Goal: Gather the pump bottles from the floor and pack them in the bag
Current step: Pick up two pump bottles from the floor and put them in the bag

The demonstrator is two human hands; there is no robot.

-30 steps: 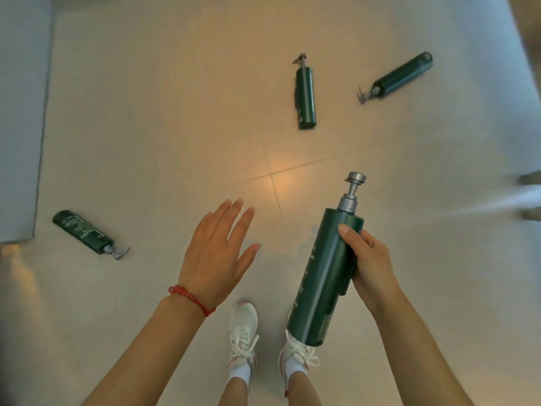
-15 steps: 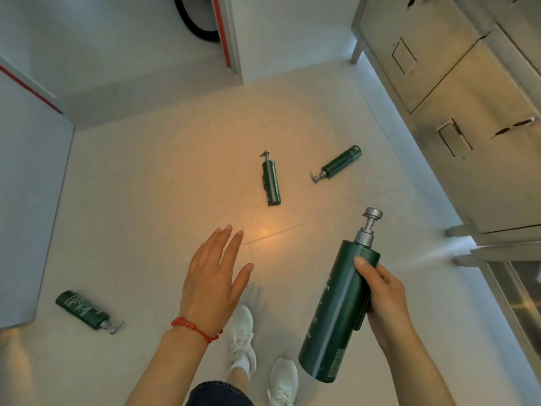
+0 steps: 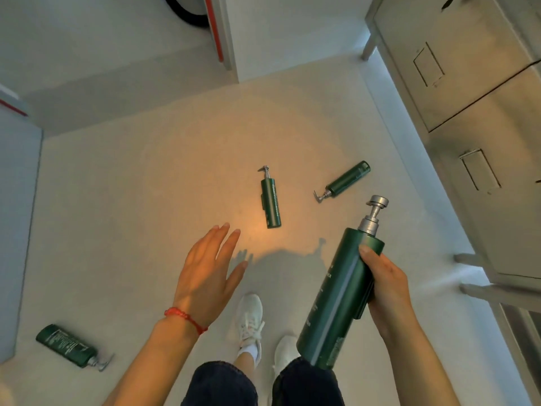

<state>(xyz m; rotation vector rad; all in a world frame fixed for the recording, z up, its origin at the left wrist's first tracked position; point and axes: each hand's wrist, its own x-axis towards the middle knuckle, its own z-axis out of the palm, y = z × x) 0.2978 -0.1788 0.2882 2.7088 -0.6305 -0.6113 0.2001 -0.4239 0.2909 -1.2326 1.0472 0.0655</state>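
My right hand (image 3: 386, 291) grips a dark green pump bottle (image 3: 342, 297) with a silver pump, held tilted above my legs. My left hand (image 3: 207, 273) is spread open in the air with a red string bracelet at the wrist, holding nothing. Three more green pump bottles lie on the pale floor: one ahead at centre (image 3: 270, 202), one to its right (image 3: 347, 180) with the pump pointing left, and one at the lower left (image 3: 67, 345). No bag is in view.
Grey metal cabinets on legs (image 3: 468, 98) run along the right side. A grey panel (image 3: 17, 215) stands at the left, and a white wall corner with a red strip (image 3: 225, 39) lies ahead. My white shoes (image 3: 248, 320) are below.
The view has risen and tilted forward, bringing the cabinets and wall into sight. My right hand has kept hold of the bottle and my left hand has stayed open.
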